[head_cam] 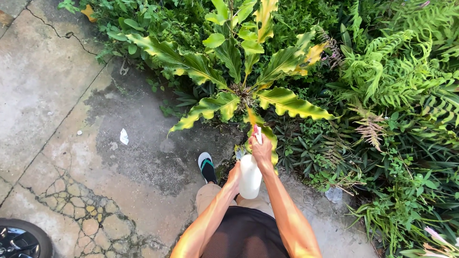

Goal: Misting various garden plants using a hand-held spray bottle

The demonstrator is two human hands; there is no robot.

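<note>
Nearest the camera, two bare forearms extend forward above dark shorts and a tan garment. The left hand is placed against the lower left side of a white spray bottle, fingers wrapped partly around the body; how tightly they close cannot be told. The right hand is closed around the neck of the bottle, at the trigger head, whose red-and-white nozzle projects just beyond the fingers. The bottle is held roughly upright, tilted slightly forward, above the edge of the paving and in front of the plant bed.

Just left of the bottle, a foot in a black-and-teal sandal stands on a damp, darkened patch of the concrete paving. The paving is cracked, with a mosaic of fractured pieces at lower left. A dark wheel shows at the bottom left corner. A small white scrap lies on the paving farther left.

Directly beyond the nozzle stands a large plant with long, wavy green-and-yellow leaves radiating from a central rosette. To the right, ferns and mixed low foliage fill the bed.
</note>
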